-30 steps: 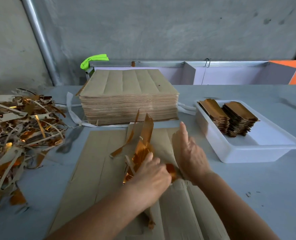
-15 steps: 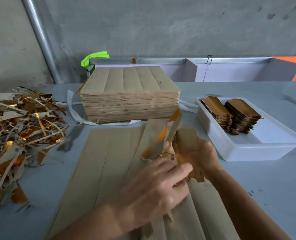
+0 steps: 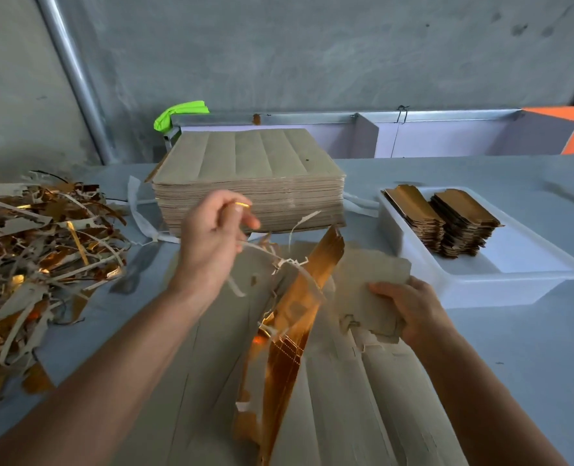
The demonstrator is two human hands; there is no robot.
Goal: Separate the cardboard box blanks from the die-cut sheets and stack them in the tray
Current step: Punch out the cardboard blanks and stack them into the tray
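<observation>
The right hand [image 3: 410,311] grips a box blank [image 3: 369,290] by its near edge, thumb on top, just short of the tray [image 3: 514,284]. The left hand [image 3: 211,243] pinches a thin waste strip [image 3: 262,248]; half a second ago it lay low on the sheet [image 3: 346,398], and now it is lifted.

Left hand [image 3: 211,237] raised, fingers curled pinching; right hand [image 3: 410,311] lower, gripping.
</observation>
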